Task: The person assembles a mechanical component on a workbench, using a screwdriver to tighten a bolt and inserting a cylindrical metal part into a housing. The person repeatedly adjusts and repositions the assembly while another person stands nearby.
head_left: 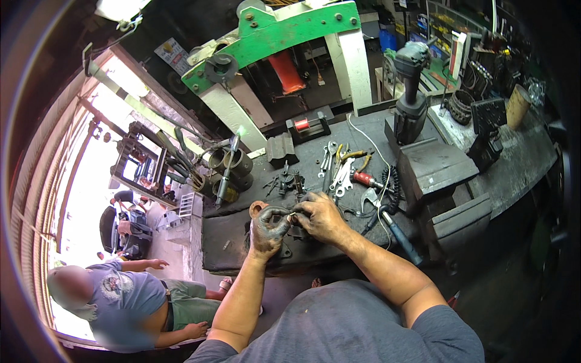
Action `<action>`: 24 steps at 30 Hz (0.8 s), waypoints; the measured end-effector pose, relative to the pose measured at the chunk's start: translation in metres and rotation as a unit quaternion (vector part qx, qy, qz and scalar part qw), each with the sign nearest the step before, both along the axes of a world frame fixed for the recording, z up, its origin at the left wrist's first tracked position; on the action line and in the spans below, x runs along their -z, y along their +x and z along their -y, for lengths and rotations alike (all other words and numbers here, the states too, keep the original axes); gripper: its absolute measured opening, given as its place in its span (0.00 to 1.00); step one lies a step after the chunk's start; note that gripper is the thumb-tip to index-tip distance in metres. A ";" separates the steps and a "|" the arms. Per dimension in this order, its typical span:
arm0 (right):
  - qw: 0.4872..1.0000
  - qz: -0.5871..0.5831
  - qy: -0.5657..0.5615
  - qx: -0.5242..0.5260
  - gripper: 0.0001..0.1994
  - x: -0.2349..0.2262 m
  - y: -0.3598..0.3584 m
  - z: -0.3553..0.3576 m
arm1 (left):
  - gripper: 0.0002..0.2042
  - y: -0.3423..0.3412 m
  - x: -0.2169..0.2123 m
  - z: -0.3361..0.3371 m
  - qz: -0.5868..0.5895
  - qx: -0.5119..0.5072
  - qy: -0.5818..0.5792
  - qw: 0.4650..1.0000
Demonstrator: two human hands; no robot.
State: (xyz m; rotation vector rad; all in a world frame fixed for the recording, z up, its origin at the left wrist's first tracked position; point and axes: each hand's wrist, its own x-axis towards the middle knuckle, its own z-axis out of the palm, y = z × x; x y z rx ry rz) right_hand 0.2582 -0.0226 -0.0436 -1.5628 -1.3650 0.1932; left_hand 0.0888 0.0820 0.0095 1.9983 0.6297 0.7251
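Note:
My left hand (270,231), blackened with grease, meets my right hand (322,219) over the front of the dark workbench (225,233). The fingers of both are pinched together around a small pale piece (292,217), too small to name. Beneath and behind the hands stands a dark metal part (294,183), mostly covered by them. A rusty ring-shaped piece (258,209) sits just beyond my left hand. Past my right hand lie several wrenches (343,179), yellow-handled pliers (352,156), a red-bodied tool (365,179) and a blue-handled hammer-like tool (399,236).
A heavy bench vise (439,166) rises at the right. Metal cylinders (237,166) holding tools stand at the left. Behind the bench is a press frame with a green beam (296,27). A white cable (374,148) crosses the bench. Another person (130,296) is at the lower left.

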 end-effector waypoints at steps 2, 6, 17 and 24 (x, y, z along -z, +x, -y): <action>1.000 0.008 -0.018 -0.006 0.14 0.000 -0.001 -0.003 | 0.04 -0.001 -0.004 0.001 0.010 -0.003 0.080 0.997; 1.000 0.016 -0.008 -0.015 0.14 -0.002 -0.002 -0.006 | 0.06 -0.004 -0.010 -0.001 0.007 0.004 0.179 0.984; 0.998 0.039 -0.008 -0.038 0.11 -0.009 -0.004 -0.004 | 0.12 -0.016 -0.033 -0.014 -0.107 0.095 0.308 0.940; 0.998 0.040 -0.025 -0.047 0.12 -0.009 -0.005 -0.006 | 0.11 -0.013 -0.035 -0.015 -0.145 0.087 0.338 0.926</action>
